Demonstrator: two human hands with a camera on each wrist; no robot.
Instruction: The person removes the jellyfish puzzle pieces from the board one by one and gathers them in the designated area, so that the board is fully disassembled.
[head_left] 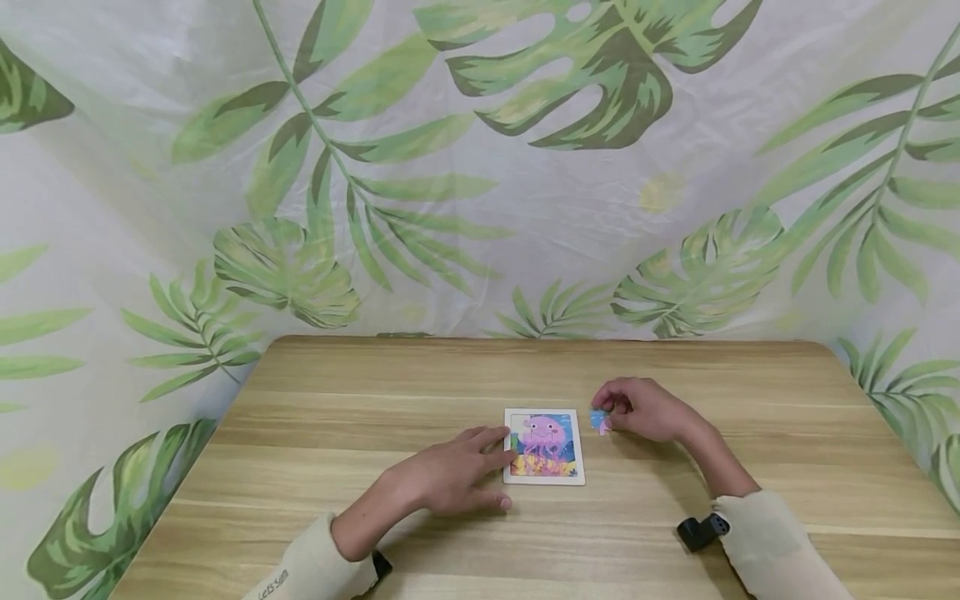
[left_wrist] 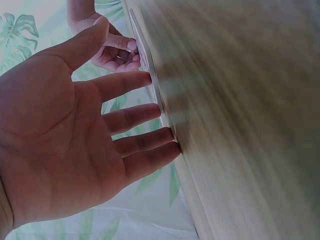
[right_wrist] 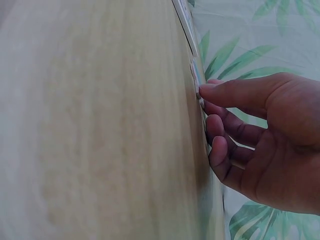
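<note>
A square jigsaw puzzle (head_left: 545,447) with a white frame lies on the table, showing a pink jellyfish over a blue and yellow sea floor. Its upper left corner shows a pale gap in the picture. My left hand (head_left: 459,471) rests at the frame's left side, fingers spread and straight, fingertips on its edge; the left wrist view shows the palm side of that hand (left_wrist: 75,130). Right of the frame, my right hand (head_left: 647,410) pinches a small blue and pink puzzle piece (head_left: 597,419) between thumb and fingers. In the right wrist view the piece (right_wrist: 195,77) appears edge-on.
The wooden table (head_left: 337,417) has rounded far corners. Behind it hangs a pale cloth (head_left: 555,208) printed with green leaves. A black wrist camera (head_left: 702,532) sits by the right sleeve, and another dark device (head_left: 381,568) by the left.
</note>
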